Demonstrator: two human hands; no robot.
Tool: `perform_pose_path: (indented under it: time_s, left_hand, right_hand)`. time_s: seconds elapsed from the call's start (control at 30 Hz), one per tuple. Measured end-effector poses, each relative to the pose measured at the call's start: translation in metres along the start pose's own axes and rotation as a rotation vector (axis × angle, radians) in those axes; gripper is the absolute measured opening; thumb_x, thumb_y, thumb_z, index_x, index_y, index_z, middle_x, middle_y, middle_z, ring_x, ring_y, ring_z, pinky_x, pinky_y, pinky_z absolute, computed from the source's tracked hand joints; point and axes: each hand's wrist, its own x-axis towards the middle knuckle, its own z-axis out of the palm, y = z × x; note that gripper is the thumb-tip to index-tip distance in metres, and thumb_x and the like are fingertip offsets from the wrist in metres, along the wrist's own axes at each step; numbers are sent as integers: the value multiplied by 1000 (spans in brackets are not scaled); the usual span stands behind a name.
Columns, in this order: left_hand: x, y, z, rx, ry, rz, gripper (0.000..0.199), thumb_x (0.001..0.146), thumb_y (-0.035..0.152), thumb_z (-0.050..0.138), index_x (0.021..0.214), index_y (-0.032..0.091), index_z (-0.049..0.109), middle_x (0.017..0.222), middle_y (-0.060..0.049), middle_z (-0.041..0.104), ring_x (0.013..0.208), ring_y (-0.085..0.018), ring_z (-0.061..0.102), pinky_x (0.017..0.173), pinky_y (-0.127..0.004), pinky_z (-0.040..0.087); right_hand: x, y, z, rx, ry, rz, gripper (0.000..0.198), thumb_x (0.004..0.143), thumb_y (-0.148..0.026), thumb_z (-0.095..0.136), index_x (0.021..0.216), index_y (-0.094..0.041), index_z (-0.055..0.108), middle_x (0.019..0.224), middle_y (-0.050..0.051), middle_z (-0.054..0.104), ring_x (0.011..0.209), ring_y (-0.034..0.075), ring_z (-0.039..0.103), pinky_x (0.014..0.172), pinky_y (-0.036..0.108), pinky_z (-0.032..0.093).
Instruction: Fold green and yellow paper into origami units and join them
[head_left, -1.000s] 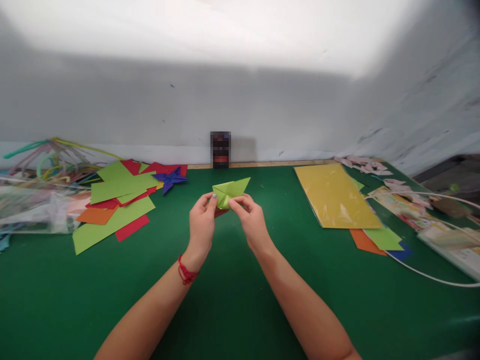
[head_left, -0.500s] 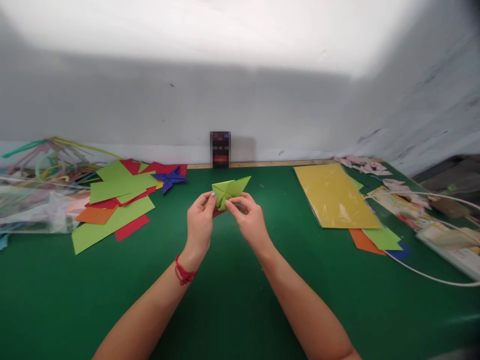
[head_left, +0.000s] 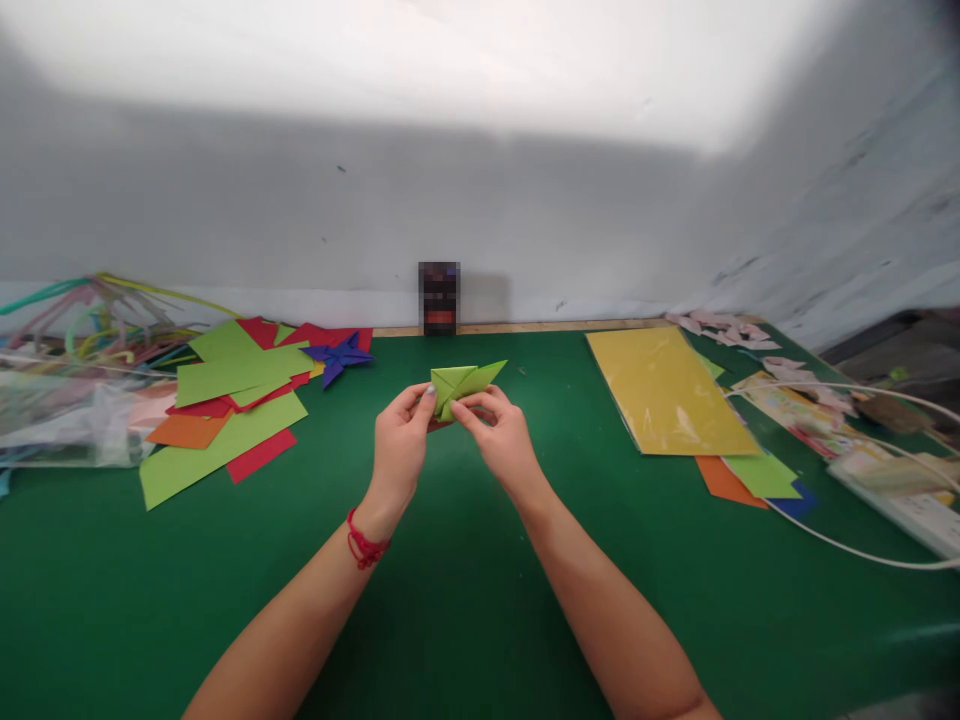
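The left hand (head_left: 401,430) and right hand (head_left: 499,430) pinch a folded, pointed lime-green paper piece (head_left: 466,383) between them. A blue folded-paper star (head_left: 341,357) and flat multicoloured paper sheets (head_left: 240,383) lie left of the hands; a rectangular glossy yellow pack (head_left: 667,390), right.

red looped cord bracelet (head_left: 366,547)

Folded green paper (head_left: 466,383): off the table, in both hands

I have it mid-view on the head camera, light green, layered. Creases converge on the face toward its left part; top-left edge runs nearly level. One long pointed flap angles up and right. Left hand (head_left: 403,420) pinches the left end, right hand (head_left: 491,425) the lower edge. Fingers hide the underside from me.
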Motion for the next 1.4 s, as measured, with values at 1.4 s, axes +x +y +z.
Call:
perform_pose_path:
  time_s: [1.4]
  left_hand:
    - [2, -11, 4, -4, -46, 77, 31, 76, 28, 62, 105, 18, 63, 108, -8, 66, 101, -21, 60, 92, -36, 45]
  right_hand:
    - [-8, -6, 12, 14, 222, -21, 30, 83, -43, 52, 74, -19, 68, 87, 5, 60, 84, 17, 57, 80, 33, 45]
